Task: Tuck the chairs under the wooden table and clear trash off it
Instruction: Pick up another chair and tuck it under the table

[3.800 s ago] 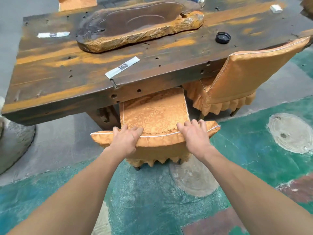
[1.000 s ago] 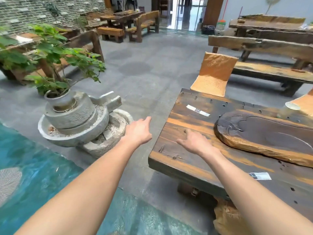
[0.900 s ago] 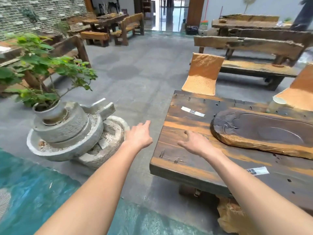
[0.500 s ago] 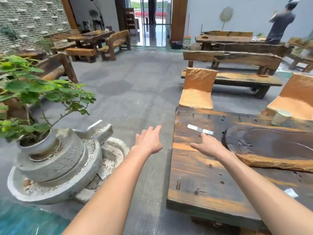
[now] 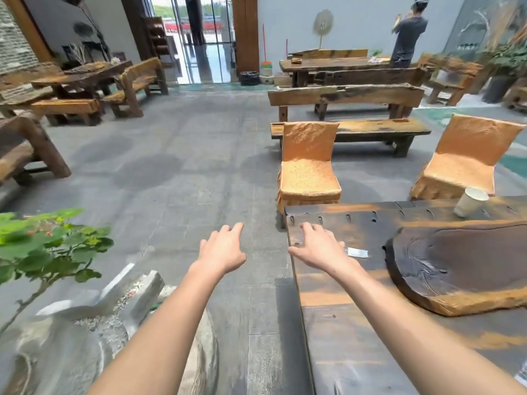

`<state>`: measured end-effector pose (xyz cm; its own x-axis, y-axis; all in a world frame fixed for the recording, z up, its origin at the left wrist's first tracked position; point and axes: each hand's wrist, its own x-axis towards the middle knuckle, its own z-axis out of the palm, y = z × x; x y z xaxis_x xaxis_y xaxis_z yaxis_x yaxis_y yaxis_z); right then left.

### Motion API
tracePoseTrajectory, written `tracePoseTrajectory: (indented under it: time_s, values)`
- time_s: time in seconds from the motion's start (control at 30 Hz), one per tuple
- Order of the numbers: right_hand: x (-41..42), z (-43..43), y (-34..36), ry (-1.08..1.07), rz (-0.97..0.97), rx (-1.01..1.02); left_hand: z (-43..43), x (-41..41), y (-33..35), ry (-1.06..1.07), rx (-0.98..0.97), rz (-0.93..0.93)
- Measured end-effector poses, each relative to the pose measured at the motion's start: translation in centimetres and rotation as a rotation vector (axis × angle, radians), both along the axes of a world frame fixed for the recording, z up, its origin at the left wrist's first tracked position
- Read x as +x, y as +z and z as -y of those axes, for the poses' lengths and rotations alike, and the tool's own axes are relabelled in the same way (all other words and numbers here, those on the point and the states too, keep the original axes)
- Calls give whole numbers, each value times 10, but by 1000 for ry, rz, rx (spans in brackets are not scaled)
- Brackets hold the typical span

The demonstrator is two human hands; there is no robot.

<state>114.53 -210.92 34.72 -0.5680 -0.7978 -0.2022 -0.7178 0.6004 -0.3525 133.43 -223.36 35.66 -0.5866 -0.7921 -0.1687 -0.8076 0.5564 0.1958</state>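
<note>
Chairs first: two orange-covered ones stand pulled out along the desk's [image 5: 356, 352] far edge, neither tucked. The nearer chair [image 5: 309, 172] has its seat front just beside the far left corner; the other chair [image 5: 467, 161] sits off to the right behind a white paper cup [image 5: 470, 202] standing on the desk. Trash on top: that cup, plus a white paper strip [image 5: 358, 252] lying flat just beside your right hand [image 5: 316, 246], partly hidden by it. Your right hand is spread, palm down, over the desk's left corner, holding nothing; can't tell if it touches the wood. Your left hand [image 5: 224, 249] is loose, fingers relaxed, over the grey floor [image 5: 185, 181], empty. A big carved wooden tray [image 5: 462, 266] lies on the desk to the right. A potted plant [image 5: 48, 249] is at lower left.
</note>
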Motion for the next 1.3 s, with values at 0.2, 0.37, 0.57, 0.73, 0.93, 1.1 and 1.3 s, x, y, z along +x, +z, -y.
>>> tracePoseTrajectory:
  time_s: [0.2,0.37,0.57,0.73,0.93,1.1,1.3]
  values:
    - [-82,113,-2,-116,-11,-68,137,-74,-5,-91,-8,-12]
    - [-153,239,-8,-187,-3,-112,285,-156,-6,-129,-7,-95]
    - [-242,374,-4,-308,20,-143,432,-268,6,-146,39,-122]
    - [-315,476,-13,-393,98,-200,536,-365,10,-164,111,-161]
    - [-442,608,-42,-456,192,-242,677,-488,-3,-234,121,-150]
    - [-558,731,-62,-521,345,-263,792,-596,-14,-280,142,-60]
    - [-649,844,-79,-613,473,-262,910,-700,-16,-347,148,-32]
